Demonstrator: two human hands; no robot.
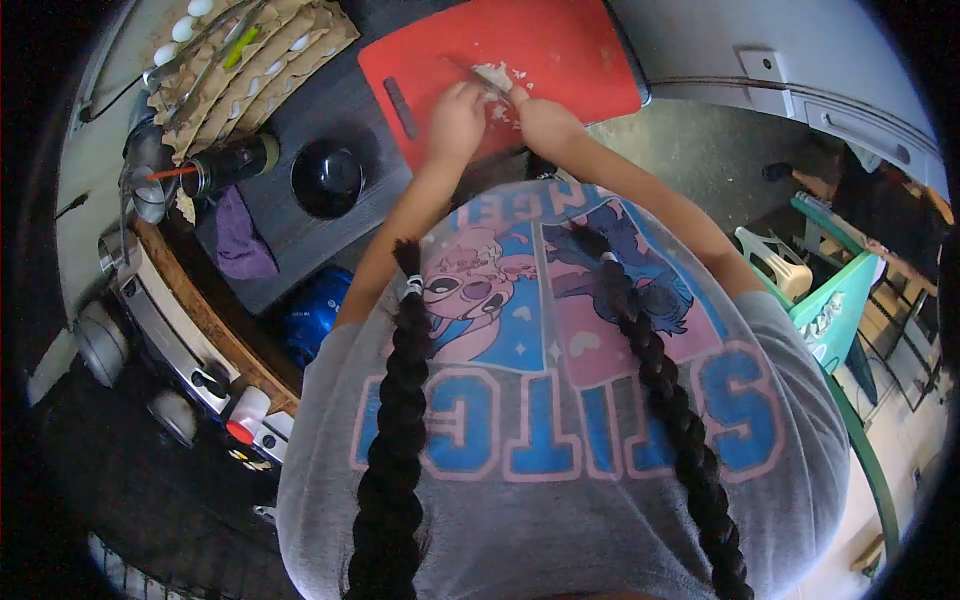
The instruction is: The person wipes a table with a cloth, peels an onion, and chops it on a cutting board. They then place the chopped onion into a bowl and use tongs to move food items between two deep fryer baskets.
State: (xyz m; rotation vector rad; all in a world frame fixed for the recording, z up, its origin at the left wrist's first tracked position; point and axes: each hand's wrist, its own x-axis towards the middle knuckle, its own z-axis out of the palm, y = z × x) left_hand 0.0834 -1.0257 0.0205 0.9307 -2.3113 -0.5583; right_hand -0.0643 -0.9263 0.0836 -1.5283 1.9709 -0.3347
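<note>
A knife (476,78) lies slantwise over the red cutting board (580,55), its blade pointing to the far left. My right hand (545,125) is closed around its handle end. On the near side of the blade, my left hand (458,118) has its fingers curled down at the board. What those fingers pinch, if anything, is hidden. Small chopped white pieces (497,74), whose kind I cannot make out, are heaped along the blade, and a few are scattered between my hands.
Left of the board stand a black bowl (327,178), a dark jar (230,165) and a purple cloth (243,235). Stacked egg trays (250,85) with a green chili pepper occupy the far left. A stove (190,340) is at the left, a white appliance (800,60) at the right.
</note>
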